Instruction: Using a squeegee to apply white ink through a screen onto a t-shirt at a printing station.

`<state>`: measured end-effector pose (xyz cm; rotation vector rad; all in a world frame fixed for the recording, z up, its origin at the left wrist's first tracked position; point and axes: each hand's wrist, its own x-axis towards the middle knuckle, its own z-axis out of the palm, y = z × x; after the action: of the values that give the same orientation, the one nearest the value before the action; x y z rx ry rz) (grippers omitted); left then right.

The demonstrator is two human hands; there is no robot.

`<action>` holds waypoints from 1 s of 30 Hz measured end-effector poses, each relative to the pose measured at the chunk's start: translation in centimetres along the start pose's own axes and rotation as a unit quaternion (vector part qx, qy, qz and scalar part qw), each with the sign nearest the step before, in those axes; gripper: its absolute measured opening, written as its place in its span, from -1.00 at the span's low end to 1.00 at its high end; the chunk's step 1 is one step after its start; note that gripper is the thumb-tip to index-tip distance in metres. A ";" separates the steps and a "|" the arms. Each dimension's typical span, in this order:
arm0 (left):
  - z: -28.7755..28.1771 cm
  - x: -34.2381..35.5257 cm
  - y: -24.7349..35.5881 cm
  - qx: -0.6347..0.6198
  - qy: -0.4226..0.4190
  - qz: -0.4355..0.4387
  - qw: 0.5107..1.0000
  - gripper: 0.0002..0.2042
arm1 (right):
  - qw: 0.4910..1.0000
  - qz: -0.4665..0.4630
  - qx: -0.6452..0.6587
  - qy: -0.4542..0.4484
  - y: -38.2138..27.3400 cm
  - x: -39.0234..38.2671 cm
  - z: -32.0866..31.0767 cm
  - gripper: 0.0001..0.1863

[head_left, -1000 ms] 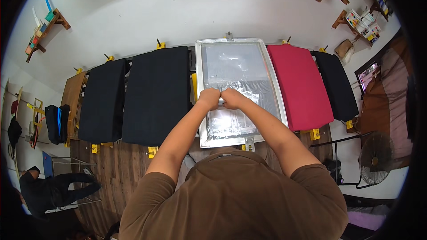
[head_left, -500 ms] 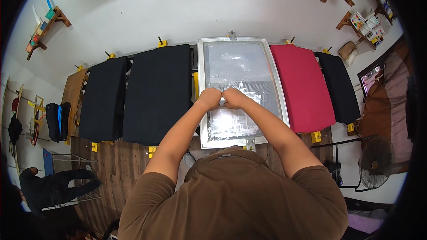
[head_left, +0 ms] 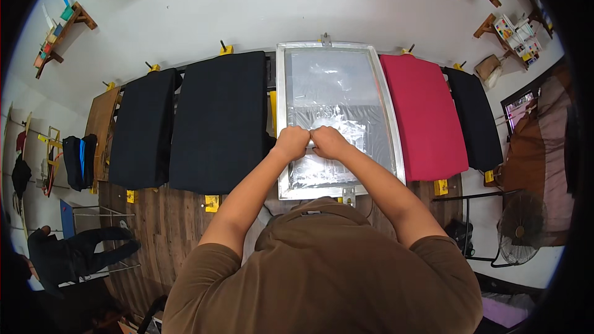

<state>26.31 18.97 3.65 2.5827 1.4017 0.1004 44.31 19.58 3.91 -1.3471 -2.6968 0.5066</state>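
Observation:
A screen printing frame with a silver rim and a translucent mesh lies in front of me. Over the mesh's near half, my left hand and my right hand are closed in fists side by side, knuckles almost touching. Both grip something mostly hidden under them; only a pale sliver shows between the fists. White, glossy streaks mark the mesh just beyond and around my hands. Below the mesh, a dark edge crosses behind its middle.
Black cloth-covered boards stand left of the frame, a red one right of it, then another black one. Yellow clamps hold the boards. A standing fan is at right; a person is at far left.
Both fists have come nearer to me along the mesh, still together and closed. More of the white streaked area shows beyond them. The view has tilted slightly, so the boards sit higher.

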 end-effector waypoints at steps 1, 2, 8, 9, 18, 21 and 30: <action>0.0 -0.2 0.1 -0.005 0.008 0.000 1.000 -0.92 | 1.000 0.004 -0.002 -0.008 -0.1 -0.2 0.1 -0.78; 0.0 -0.5 0.3 -0.010 0.016 0.000 1.000 -0.92 | 1.000 0.007 -0.003 -0.016 -0.2 -0.3 0.2 -0.78; -0.4 -2.1 1.8 -0.010 -0.024 0.006 1.000 -0.89 | 1.000 -0.003 0.015 -0.021 -1.1 -2.2 0.5 -0.79; -0.3 -2.4 2.0 -0.010 -0.025 0.008 1.000 -0.89 | 1.000 -0.002 0.015 -0.021 -1.3 -2.6 0.5 -0.79; -0.5 -5.0 3.9 -0.038 -0.052 0.013 0.998 -0.90 | 0.999 -0.009 0.032 -0.030 -3.1 -5.4 0.8 -0.84; 0.1 -6.4 4.7 -0.049 -0.041 0.011 0.998 -0.92 | 0.998 -0.019 0.043 -0.033 -3.7 -6.5 1.2 -0.83; 1.0 -9.4 6.2 -0.077 -0.012 0.010 0.997 -0.93 | 0.997 -0.006 0.058 -0.056 -5.6 -9.0 2.1 -0.80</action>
<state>26.44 7.71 4.34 2.4639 1.3051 0.1729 45.04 8.79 4.45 -1.3081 -2.7126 0.7455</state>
